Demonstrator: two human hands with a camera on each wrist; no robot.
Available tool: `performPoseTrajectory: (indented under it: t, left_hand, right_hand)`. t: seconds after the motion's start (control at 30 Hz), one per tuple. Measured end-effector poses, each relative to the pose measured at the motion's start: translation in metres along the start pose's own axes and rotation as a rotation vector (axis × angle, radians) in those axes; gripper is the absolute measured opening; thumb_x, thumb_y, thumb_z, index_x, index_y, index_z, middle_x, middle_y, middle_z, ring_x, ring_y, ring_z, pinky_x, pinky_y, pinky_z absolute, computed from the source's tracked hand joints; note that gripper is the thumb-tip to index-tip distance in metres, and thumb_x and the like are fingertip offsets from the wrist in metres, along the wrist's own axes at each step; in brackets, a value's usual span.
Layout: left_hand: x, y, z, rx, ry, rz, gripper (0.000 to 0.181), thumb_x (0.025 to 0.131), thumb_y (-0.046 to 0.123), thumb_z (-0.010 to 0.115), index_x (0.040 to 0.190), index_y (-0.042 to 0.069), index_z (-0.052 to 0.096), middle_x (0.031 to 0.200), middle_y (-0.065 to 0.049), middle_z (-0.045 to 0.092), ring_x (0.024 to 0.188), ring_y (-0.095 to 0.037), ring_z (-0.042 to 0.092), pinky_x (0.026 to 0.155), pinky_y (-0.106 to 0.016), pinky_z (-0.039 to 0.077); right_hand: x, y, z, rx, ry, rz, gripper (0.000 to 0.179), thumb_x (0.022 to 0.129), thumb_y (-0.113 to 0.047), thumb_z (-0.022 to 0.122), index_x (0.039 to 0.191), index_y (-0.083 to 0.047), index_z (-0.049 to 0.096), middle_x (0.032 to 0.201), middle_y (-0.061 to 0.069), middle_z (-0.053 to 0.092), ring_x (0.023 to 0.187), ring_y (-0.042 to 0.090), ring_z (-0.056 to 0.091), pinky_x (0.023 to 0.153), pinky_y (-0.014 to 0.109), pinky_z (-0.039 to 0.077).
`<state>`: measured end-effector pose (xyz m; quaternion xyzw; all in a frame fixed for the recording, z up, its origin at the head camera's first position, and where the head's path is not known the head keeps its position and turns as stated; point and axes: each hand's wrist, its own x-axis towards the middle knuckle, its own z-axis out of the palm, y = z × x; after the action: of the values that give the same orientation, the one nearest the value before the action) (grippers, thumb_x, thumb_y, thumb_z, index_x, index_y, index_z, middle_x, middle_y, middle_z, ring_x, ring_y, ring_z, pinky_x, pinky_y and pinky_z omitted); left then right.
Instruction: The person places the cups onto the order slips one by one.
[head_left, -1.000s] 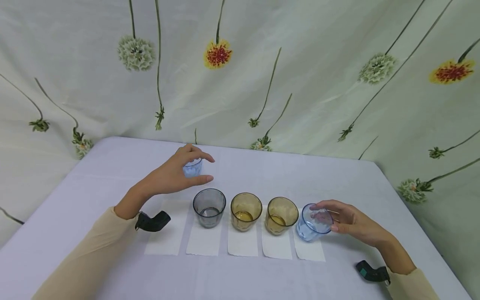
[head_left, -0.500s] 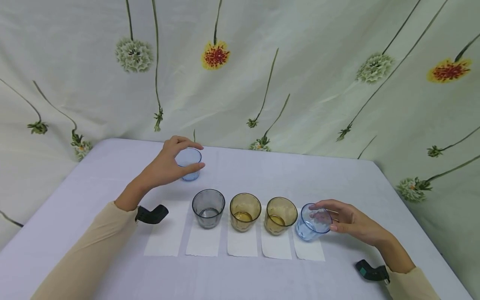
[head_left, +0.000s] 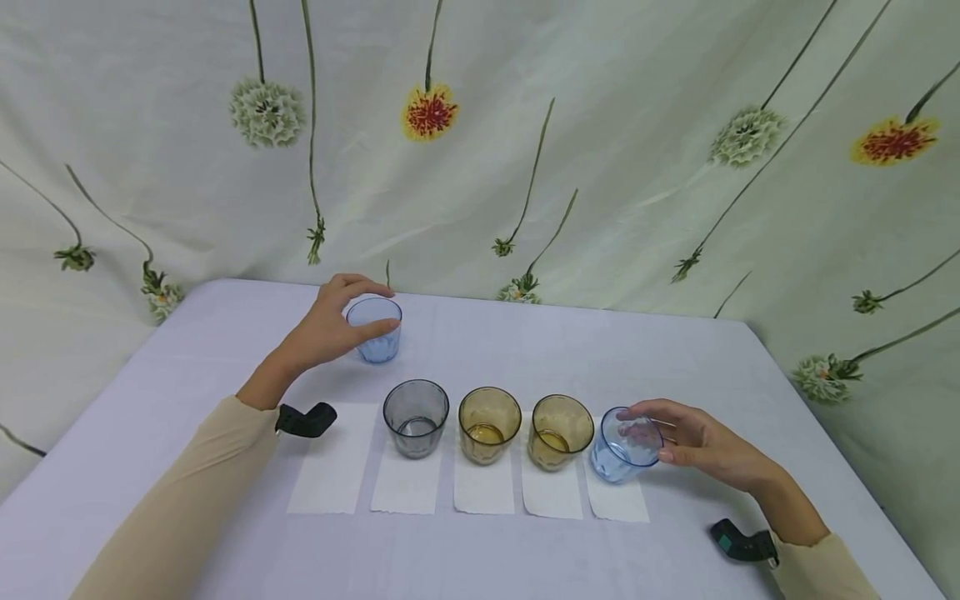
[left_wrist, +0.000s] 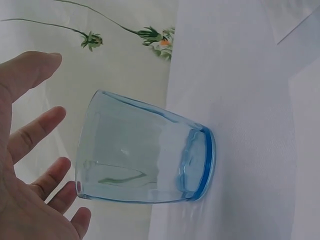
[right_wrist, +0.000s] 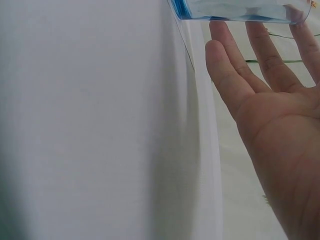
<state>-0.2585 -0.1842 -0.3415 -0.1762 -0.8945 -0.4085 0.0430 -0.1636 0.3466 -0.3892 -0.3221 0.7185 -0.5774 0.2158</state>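
At the back left of the table, my left hand (head_left: 330, 325) reaches around a clear blue glass (head_left: 375, 332) that stands upright. In the left wrist view its fingers (left_wrist: 37, 135) are spread beside the rim, and any contact looks slight. At the right end of a row, my right hand (head_left: 708, 442) is at another blue glass (head_left: 617, 458). Some of its fingers (right_wrist: 270, 65) lie relaxed behind that glass, with the thumb near its side. Between them stand a grey glass (head_left: 417, 419) and two amber glasses (head_left: 487, 425), (head_left: 561, 432).
Several white paper strips (head_left: 405, 487) lie side by side under the row. The leftmost paper strip (head_left: 326, 479) bears no glass. A white cloth covers the table (head_left: 525, 554). A flower-printed curtain (head_left: 637, 167) hangs behind. Each wrist carries a black camera mount (head_left: 307, 420).
My left hand has moved left and back until its thumb and fingers came around the far blue glass. The right hand and the row of glasses stay put.
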Motion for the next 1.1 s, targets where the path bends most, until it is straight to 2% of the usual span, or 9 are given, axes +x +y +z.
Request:
performPoseTrajectory:
  t: [0.23,0.53,0.67,0.9,1.1]
  left_hand:
    - [0.0,-0.006,0.004,-0.023,-0.023,-0.033,0.052,0.091,0.037,0.074,0.133,0.011,0.061,0.151,-0.018,0.034,0.144,-0.038,0.024,0.111,-0.067,0.026]
    - [0.004,-0.01,0.012,-0.028,-0.056,-0.033,0.06,0.091,0.04,0.073,0.14,0.011,0.055,0.157,-0.015,0.033,0.147,-0.038,0.022,0.115,-0.061,0.027]
    - [0.006,-0.012,0.013,-0.064,-0.058,-0.058,0.064,0.09,0.043,0.073,0.143,0.013,0.053,0.157,-0.012,0.033,0.146,-0.035,0.025,0.116,-0.06,0.026]
    - [0.004,-0.016,0.013,-0.118,-0.078,-0.108,0.07,0.089,0.049,0.073,0.148,0.019,0.049,0.161,-0.008,0.03,0.145,-0.043,0.03,0.111,-0.067,0.03]
    - [0.004,-0.02,0.014,-0.152,-0.094,-0.107,0.069,0.089,0.046,0.073,0.148,0.02,0.048,0.161,-0.008,0.03,0.145,-0.039,0.032,0.114,-0.062,0.031]
  right_hand:
    - [0.0,0.0,0.0,0.006,0.003,0.018,0.05,0.097,0.009,0.051,0.145,0.002,0.042,0.149,0.003,0.051,0.136,0.012,0.051,0.105,0.024,0.047]
    - [-0.001,0.003,-0.002,0.016,0.0,0.015,0.051,0.097,0.01,0.05,0.146,0.003,0.041,0.149,0.002,0.051,0.137,0.011,0.05,0.106,0.023,0.045]
    - [-0.001,0.004,-0.003,0.012,0.002,0.01,0.051,0.096,0.01,0.051,0.146,0.003,0.041,0.149,0.003,0.05,0.138,0.01,0.048,0.107,0.023,0.044]
    - [-0.001,0.003,-0.003,-0.001,0.005,0.013,0.051,0.096,0.009,0.051,0.146,0.002,0.041,0.15,0.003,0.05,0.138,0.01,0.048,0.107,0.023,0.044]
    - [0.0,0.002,-0.002,0.0,0.002,0.013,0.052,0.096,0.01,0.051,0.146,0.002,0.041,0.149,0.002,0.05,0.137,0.01,0.049,0.107,0.023,0.045]
